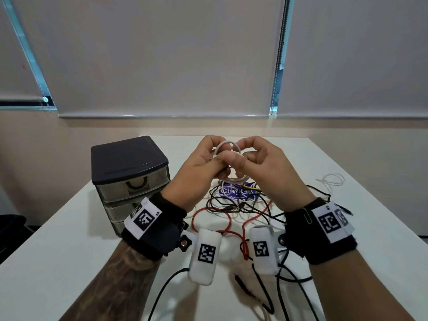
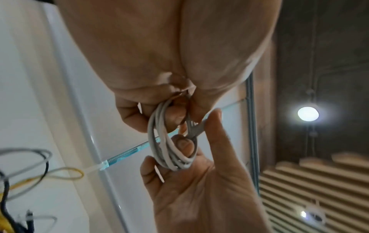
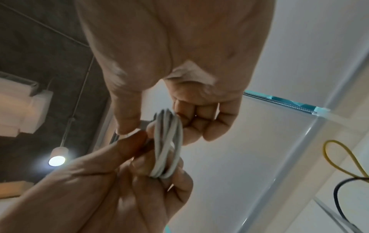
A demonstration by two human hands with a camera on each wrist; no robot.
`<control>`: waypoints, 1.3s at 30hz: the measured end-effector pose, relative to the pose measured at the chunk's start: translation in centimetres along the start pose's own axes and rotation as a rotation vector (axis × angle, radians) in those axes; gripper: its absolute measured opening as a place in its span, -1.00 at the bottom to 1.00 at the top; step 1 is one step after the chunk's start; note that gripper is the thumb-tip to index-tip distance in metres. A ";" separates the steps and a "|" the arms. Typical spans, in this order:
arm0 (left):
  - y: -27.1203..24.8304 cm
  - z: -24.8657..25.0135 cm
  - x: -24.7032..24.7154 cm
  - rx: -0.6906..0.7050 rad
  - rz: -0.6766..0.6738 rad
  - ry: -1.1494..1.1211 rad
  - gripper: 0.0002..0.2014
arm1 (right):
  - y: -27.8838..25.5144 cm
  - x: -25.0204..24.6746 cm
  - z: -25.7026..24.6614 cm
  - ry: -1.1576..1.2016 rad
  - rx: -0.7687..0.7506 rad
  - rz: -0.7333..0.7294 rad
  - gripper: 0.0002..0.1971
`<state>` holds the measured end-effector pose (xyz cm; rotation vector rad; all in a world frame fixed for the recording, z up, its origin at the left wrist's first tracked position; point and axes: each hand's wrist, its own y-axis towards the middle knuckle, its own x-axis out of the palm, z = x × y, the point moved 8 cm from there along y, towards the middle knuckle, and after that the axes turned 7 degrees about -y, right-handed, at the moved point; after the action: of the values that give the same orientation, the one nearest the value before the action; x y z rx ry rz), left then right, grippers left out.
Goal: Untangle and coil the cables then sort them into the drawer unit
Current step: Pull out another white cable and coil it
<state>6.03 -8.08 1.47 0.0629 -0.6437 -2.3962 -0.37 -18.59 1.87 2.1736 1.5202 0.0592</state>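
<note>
I hold a coiled white cable [image 1: 232,180] up over the table between both hands. My left hand [image 1: 217,158] grips one side of the coil, fingers curled through the loops. My right hand [image 1: 240,158] pinches the other side with thumb and forefinger. In the left wrist view the white cable [image 2: 169,141] runs from my left hand [image 2: 169,113] down into my right hand [image 2: 189,181]. In the right wrist view the white cable [image 3: 169,141] hangs between the right hand [image 3: 159,123] and left hand [image 3: 139,181]. The dark-topped drawer unit [image 1: 129,172] stands at the left, drawers closed.
A tangle of black cables [image 1: 254,209] and a red cable [image 1: 228,220] lies on the white table [image 1: 92,251] under my hands. A purple packet [image 1: 234,193] and a yellow cable [image 1: 251,187] sit in it. A thin white cable [image 1: 333,181] lies far right.
</note>
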 end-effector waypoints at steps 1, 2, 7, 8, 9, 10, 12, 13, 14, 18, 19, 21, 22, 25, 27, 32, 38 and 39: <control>-0.2 0.4 0.2 0.020 -0.015 0.071 -0.94 | 0.0 -0.1 0.1 0.011 0.009 -0.001 -0.70; -0.3 0.7 0.4 0.038 -0.033 0.136 -0.93 | 0.1 0.0 0.2 0.021 0.014 -0.016 -0.72; -1.0 1.6 2.2 0.088 -0.136 0.299 -0.91 | 0.3 -0.4 1.0 0.215 0.081 -0.067 -0.79; -1.0 1.7 2.5 0.112 -0.136 0.327 -0.87 | 0.3 -0.3 1.0 0.301 0.100 -0.086 -0.80; -1.0 1.7 2.7 0.126 -0.126 0.338 -0.83 | 0.3 -0.2 1.0 0.369 0.104 -0.096 -0.79; -1.0 1.7 2.8 0.127 -0.107 0.327 -0.79 | 0.3 -0.3 0.8 0.406 0.094 -0.089 -0.77; -0.9 1.7 2.7 0.129 -0.066 0.274 -0.74 | 0.2 -0.6 0.4 0.394 0.022 -0.011 -0.78; -0.8 1.7 2.6 0.131 -0.045 0.261 -0.75 | 0.1 -0.9 -0.1 0.361 -0.041 0.051 -0.79; -0.8 1.7 2.5 0.128 -0.032 0.261 -0.78 | 0.0 -1.2 -0.6 0.304 -0.110 0.118 -0.80; -0.7 1.1 1.4 0.047 -0.008 0.219 -0.92 | -0.6 -1.8 -2.0 0.030 -0.284 0.247 -0.84; -0.6 1.0 1.0 0.036 0.008 0.200 -0.93 | -0.6 -1.8 -2.2 0.000 -0.301 0.244 -0.87; -0.4 0.9 0.1 0.036 0.041 0.158 -0.91 | -0.8 -1.7 -2.5 -0.057 -0.329 0.212 -0.90; -0.3 0.9 -0.2 0.043 0.056 0.136 -0.92 | -0.8 -1.5 -2.5 -0.090 -0.332 0.177 -0.85; -0.1 0.8 -0.6 0.036 0.075 0.091 -0.92 | -0.7 -0.7 -2.5 -0.169 -0.316 0.054 -0.71; -0.1 0.4 -0.5 0.009 0.069 0.071 -0.90 | -0.7 -0.6 -2.7 -0.217 -0.314 0.036 -0.70; 0.0 0.3 -0.2 -0.040 0.099 -0.116 -0.85 | -1.1 -1.0 -3.4 -0.314 -0.379 0.169 -0.78; 0.0 -0.2 0.2 -0.123 0.094 -0.265 -0.85 | -1.4 -1.3 -3.5 -0.333 -0.426 0.329 -0.85; 0.0 -0.2 0.1 -0.115 0.088 -0.260 -0.85 | -1.3 -1.3 -3.3 -0.300 -0.394 0.305 -0.84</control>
<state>6.02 -8.22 1.34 -0.3244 -0.6108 -2.3703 -2.97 -18.26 4.53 1.9679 0.9160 0.1171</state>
